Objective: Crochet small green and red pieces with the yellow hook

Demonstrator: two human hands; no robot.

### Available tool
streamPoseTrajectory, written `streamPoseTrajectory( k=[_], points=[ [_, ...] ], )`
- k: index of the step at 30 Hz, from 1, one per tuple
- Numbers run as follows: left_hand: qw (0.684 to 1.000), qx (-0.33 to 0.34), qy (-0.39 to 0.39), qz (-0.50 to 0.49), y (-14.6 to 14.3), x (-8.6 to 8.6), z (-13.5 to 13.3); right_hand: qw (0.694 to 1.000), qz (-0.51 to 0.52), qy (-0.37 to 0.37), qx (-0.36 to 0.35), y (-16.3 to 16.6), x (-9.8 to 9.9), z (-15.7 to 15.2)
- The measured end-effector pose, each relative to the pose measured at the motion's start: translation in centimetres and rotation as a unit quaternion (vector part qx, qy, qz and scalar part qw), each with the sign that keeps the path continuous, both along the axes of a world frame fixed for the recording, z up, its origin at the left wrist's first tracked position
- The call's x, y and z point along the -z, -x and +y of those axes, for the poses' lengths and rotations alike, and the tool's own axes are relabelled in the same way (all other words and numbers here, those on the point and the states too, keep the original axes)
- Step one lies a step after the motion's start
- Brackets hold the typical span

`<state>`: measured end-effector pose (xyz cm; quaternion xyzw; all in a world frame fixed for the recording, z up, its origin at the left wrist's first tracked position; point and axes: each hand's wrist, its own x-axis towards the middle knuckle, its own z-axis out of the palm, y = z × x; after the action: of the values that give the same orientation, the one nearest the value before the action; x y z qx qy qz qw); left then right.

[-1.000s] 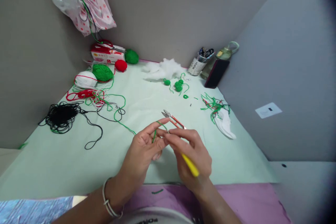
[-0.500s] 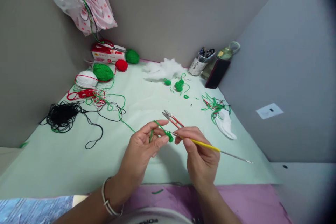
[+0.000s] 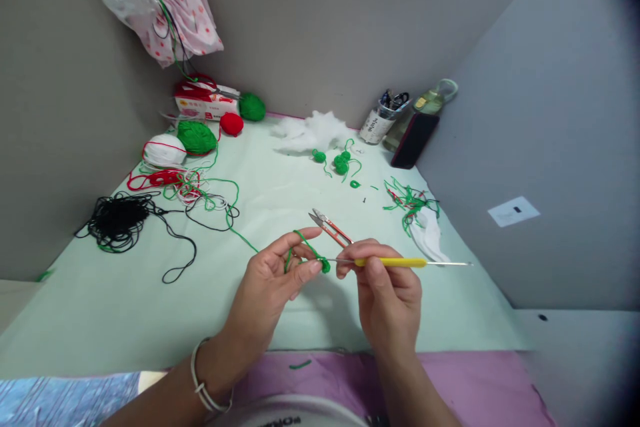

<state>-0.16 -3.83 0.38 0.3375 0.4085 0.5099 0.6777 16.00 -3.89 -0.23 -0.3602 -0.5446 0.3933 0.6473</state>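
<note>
My left hand (image 3: pixel 273 283) pinches a small green crochet piece (image 3: pixel 325 265), with green yarn (image 3: pixel 300 240) looped over its index finger. My right hand (image 3: pixel 387 290) grips a yellow-handled crochet hook (image 3: pixel 395 262) held level, its metal tip at the green piece. The yarn runs left across the pale green table (image 3: pixel 125 307) toward the tangled yarn. Red thread snips (image 3: pixel 330 227) lie on the table just beyond my hands.
Green (image 3: pixel 196 137), white (image 3: pixel 164 151) and red (image 3: pixel 231 124) yarn balls sit at the back left beside a black yarn tangle (image 3: pixel 116 220). White stuffing (image 3: pixel 313 131), small green pieces (image 3: pixel 340 163), a tool jar (image 3: pixel 377 121), a dark phone (image 3: pixel 414 140) and yarn scraps (image 3: pixel 413 203) lie further back.
My right hand turned the hook from pointing down toward me to lying level and pointing right. The green piece came into view at my left fingertips. My left hand barely moved.
</note>
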Motion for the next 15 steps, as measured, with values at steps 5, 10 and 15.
streamPoseTrajectory(
  k=[5,10,15],
  points=[
    [1.0,0.0,-0.003,0.02,0.13,0.14,-0.09,1.0,-0.015,0.0,0.018,-0.15,-0.19,-0.15],
    [0.999,-0.009,-0.014,0.044,0.14,0.19,-0.09,0.999,-0.04,-0.021,0.02,-0.39,-0.14,-0.46],
    [0.998,-0.01,-0.01,0.067,0.26,-0.23,0.04,0.997,-0.069,-0.03,0.022,-0.53,-0.21,-0.46]
  ],
)
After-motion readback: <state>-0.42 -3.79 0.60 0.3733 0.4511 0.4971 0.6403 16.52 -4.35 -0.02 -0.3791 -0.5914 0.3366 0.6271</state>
